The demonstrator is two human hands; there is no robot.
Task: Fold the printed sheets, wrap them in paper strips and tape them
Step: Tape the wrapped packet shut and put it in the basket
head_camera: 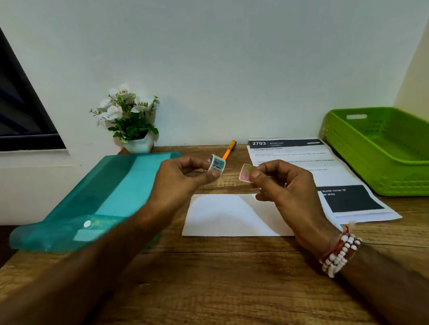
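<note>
My left hand (184,175) pinches a small roll of patterned tape (217,163) between thumb and fingers, held above the table. My right hand (285,185) holds a short pink piece of tape (245,173) at its fingertips, a little apart from the roll. Below both hands a folded white sheet (224,215) lies flat on the wooden table (216,288). A stack of printed sheets (296,155) with a dark header reading 2703 rests to the right, partly hidden by my right hand.
A teal plastic folder (97,199) lies at the left, overhanging the table edge. A green basket (388,149) stands at the right against the wall. An orange pen (229,150) and a white flower pot (130,122) sit at the back.
</note>
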